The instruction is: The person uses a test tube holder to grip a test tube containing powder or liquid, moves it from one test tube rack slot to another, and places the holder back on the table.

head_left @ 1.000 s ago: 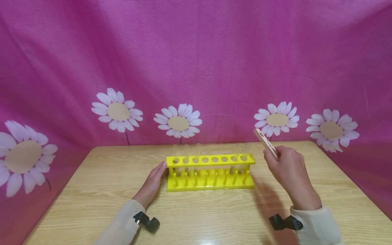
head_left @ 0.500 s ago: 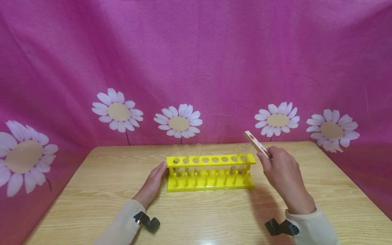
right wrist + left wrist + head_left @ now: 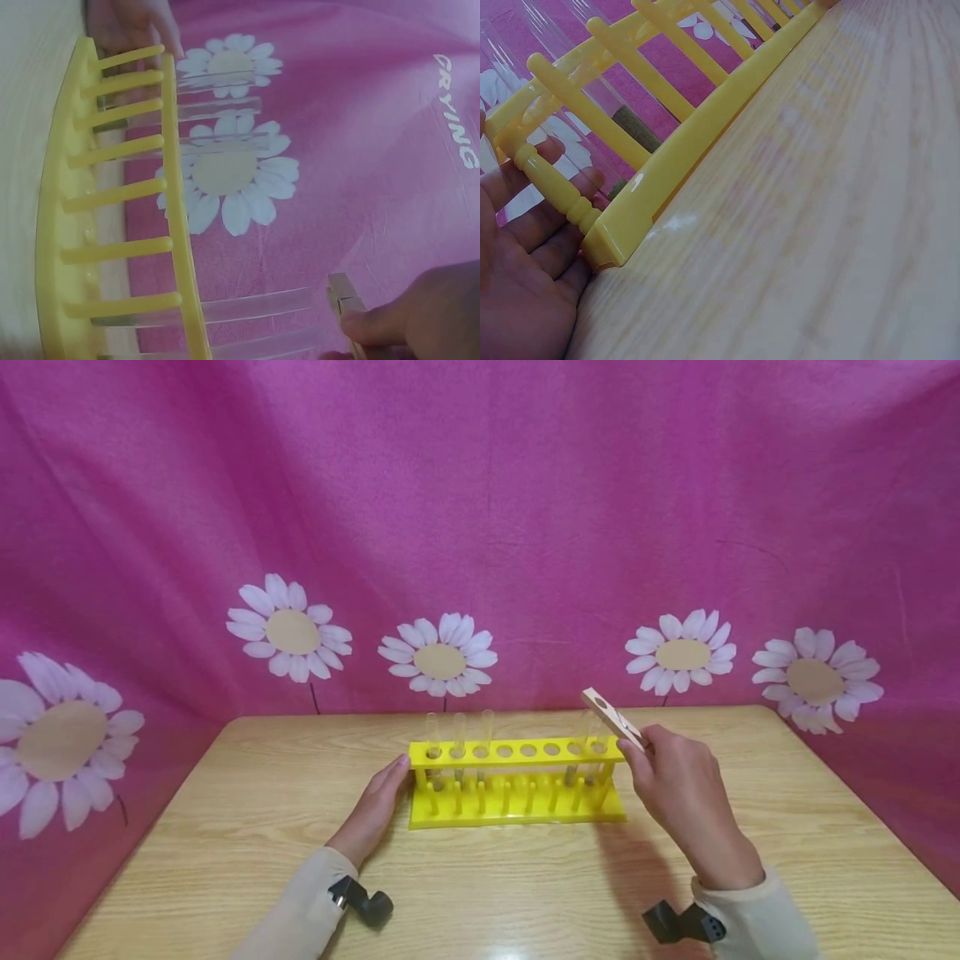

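A yellow test tube rack point(image 3: 517, 817) stands on the wooden table, with clear glass test tubes point(image 3: 459, 727) in its three leftmost holes and two more at its right end. Dark grainy matter point(image 3: 634, 126) shows low in a tube in the left wrist view. My left hand point(image 3: 377, 802) grips the rack's left end, fingers passing behind the turned end post point(image 3: 551, 184). My right hand point(image 3: 684, 797) pinches a wooden test tube clamp point(image 3: 611, 714) with a metal spring. The clamp points up and left, near the tops of the right-hand tubes, apart from them in the right wrist view.
Pegs point(image 3: 531, 797) stand in a row along the rack's front. A pink cloth point(image 3: 480, 527) with white flowers hangs behind and beside the table point(image 3: 487, 893). Holes in the middle of the rack hold no tubes.
My right hand has moved left and slightly down with the wooden clamp, from right of the rack to over its right end. The left hand and the rack have stayed put.
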`<state>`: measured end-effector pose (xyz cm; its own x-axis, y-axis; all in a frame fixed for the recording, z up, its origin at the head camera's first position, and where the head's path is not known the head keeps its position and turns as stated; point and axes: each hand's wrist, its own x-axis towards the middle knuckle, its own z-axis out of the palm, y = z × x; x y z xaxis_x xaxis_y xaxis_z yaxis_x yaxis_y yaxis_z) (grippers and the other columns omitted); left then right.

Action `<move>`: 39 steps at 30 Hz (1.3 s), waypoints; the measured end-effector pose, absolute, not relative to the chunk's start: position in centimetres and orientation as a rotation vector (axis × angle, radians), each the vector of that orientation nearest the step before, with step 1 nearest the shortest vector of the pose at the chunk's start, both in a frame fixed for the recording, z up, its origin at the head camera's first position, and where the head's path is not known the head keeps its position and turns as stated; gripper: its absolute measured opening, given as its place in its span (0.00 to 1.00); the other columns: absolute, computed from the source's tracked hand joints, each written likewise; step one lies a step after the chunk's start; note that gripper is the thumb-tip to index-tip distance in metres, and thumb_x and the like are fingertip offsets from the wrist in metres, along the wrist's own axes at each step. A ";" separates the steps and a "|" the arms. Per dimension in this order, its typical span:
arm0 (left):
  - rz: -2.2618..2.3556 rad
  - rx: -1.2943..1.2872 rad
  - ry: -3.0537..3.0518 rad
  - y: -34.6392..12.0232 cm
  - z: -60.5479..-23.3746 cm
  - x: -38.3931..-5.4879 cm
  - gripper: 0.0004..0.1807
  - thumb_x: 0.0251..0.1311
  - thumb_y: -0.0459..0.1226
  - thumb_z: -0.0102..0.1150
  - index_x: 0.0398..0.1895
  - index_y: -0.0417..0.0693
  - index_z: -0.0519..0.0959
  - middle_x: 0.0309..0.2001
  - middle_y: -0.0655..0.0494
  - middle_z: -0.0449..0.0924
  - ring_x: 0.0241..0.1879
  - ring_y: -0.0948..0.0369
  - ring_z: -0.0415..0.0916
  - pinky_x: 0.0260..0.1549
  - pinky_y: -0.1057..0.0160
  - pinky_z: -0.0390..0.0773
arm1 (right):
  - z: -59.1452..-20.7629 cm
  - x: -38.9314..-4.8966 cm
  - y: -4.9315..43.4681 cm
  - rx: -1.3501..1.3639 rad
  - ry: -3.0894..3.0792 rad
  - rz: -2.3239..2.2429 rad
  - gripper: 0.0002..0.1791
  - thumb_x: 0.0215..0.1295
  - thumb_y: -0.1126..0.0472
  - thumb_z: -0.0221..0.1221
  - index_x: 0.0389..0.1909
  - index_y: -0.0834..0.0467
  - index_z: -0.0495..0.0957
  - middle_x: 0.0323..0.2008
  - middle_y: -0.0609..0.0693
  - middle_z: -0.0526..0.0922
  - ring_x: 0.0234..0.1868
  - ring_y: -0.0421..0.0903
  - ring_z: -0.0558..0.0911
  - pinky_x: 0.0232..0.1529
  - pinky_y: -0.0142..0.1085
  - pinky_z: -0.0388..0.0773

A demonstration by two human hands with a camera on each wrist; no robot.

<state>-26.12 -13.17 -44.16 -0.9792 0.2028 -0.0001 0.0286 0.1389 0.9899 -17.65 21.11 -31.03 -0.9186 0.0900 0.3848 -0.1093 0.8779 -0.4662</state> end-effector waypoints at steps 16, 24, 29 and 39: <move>1.950 0.241 2.289 -13.1 -43.9 -26.0 0.35 0.75 0.55 0.31 0.73 0.37 0.55 0.74 0.43 0.49 0.74 0.50 0.44 0.73 0.50 0.43 | -31.7 -17.8 20.9 0.127 -2.558 0.587 0.10 0.61 0.62 0.65 0.30 0.67 0.82 0.14 0.49 0.72 0.15 0.46 0.65 0.17 0.35 0.62; 1.916 0.199 2.312 -13.1 -44.1 -26.0 0.40 0.71 0.61 0.32 0.73 0.39 0.55 0.75 0.45 0.50 0.74 0.51 0.44 0.73 0.50 0.43 | -31.9 -17.9 20.9 0.118 -2.554 0.580 0.10 0.61 0.62 0.65 0.30 0.67 0.82 0.14 0.49 0.71 0.15 0.46 0.65 0.17 0.35 0.61; 1.905 0.190 2.326 -13.2 -44.1 -26.0 0.37 0.74 0.57 0.31 0.73 0.39 0.55 0.75 0.45 0.49 0.74 0.50 0.44 0.72 0.49 0.43 | -31.9 -17.9 20.8 0.132 -2.549 0.582 0.10 0.60 0.62 0.65 0.30 0.66 0.82 0.14 0.49 0.71 0.15 0.46 0.65 0.17 0.35 0.61; 1.887 0.178 2.335 -13.1 -43.9 -26.1 0.45 0.68 0.65 0.31 0.74 0.40 0.54 0.75 0.46 0.49 0.74 0.51 0.43 0.72 0.49 0.42 | -32.2 -18.1 20.8 0.113 -2.647 0.589 0.10 0.62 0.61 0.64 0.30 0.67 0.81 0.16 0.50 0.73 0.17 0.47 0.67 0.17 0.35 0.63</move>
